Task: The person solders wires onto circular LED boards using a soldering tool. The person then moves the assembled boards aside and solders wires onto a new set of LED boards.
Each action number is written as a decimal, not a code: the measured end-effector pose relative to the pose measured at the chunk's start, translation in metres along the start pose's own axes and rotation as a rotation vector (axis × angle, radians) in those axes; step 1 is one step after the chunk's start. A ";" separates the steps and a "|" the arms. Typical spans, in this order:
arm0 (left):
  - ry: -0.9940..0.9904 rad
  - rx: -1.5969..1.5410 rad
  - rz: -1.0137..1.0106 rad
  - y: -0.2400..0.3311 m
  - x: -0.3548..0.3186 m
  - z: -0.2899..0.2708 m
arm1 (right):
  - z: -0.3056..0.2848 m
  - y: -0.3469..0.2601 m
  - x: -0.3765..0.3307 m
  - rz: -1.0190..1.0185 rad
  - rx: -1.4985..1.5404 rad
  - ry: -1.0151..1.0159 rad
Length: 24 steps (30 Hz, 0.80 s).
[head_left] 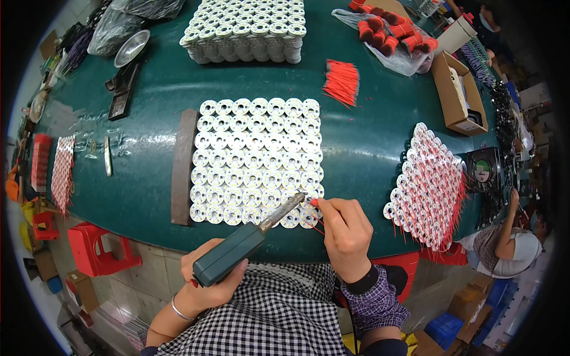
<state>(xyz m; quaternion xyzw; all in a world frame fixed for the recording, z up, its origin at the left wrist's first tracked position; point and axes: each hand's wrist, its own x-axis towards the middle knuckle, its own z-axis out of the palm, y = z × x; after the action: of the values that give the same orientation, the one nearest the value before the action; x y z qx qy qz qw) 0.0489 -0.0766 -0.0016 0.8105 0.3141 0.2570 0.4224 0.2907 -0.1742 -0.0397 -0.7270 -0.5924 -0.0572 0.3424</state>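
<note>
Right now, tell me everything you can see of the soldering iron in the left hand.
The soldering iron has a chunky dark teal, plastic-looking handle and a metallic shaft ending in a tip. The left hand grips the handle's rear. It slants up and right, its tip over the lower right corner of the grid of white round boards, beside the right hand pinching red wires.

A big green table [368, 148] holds white round discs [256, 160] in the middle, more stacked discs [246, 29] at 12 o'clock, red wires [342, 81] at 1 o'clock, and a cardboard box [457, 95] at 2 o'clock.
</note>
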 end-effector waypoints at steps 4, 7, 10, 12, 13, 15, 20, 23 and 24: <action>-0.018 0.014 0.007 0.001 0.004 0.001 | 0.002 0.002 -0.001 -0.002 0.023 -0.003; -0.022 0.013 0.027 0.001 0.007 0.003 | 0.001 0.001 -0.001 0.002 0.023 -0.010; -0.016 -0.008 0.028 0.003 0.011 0.005 | 0.001 0.002 0.000 0.007 0.023 -0.018; -0.014 -0.019 0.023 0.003 0.011 0.006 | 0.001 0.002 0.000 0.008 0.019 -0.018; -0.026 -0.033 0.005 0.003 0.011 0.006 | 0.001 0.002 0.000 0.008 0.016 -0.017; -0.039 -0.048 -0.013 0.001 0.011 0.007 | 0.001 0.002 0.000 0.006 0.012 -0.019; -0.040 -0.001 0.023 0.000 0.011 0.007 | 0.001 0.001 0.000 0.011 0.006 -0.026; -0.017 -0.015 0.028 -0.001 0.009 0.007 | 0.002 0.002 0.000 0.015 0.004 -0.026; -0.017 -0.015 0.028 -0.001 0.008 0.006 | 0.002 0.001 0.001 0.020 0.004 -0.028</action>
<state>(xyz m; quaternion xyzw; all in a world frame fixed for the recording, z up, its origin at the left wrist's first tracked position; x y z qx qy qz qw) 0.0582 -0.0734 -0.0039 0.8137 0.2972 0.2581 0.4278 0.2915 -0.1728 -0.0411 -0.7329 -0.5901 -0.0424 0.3359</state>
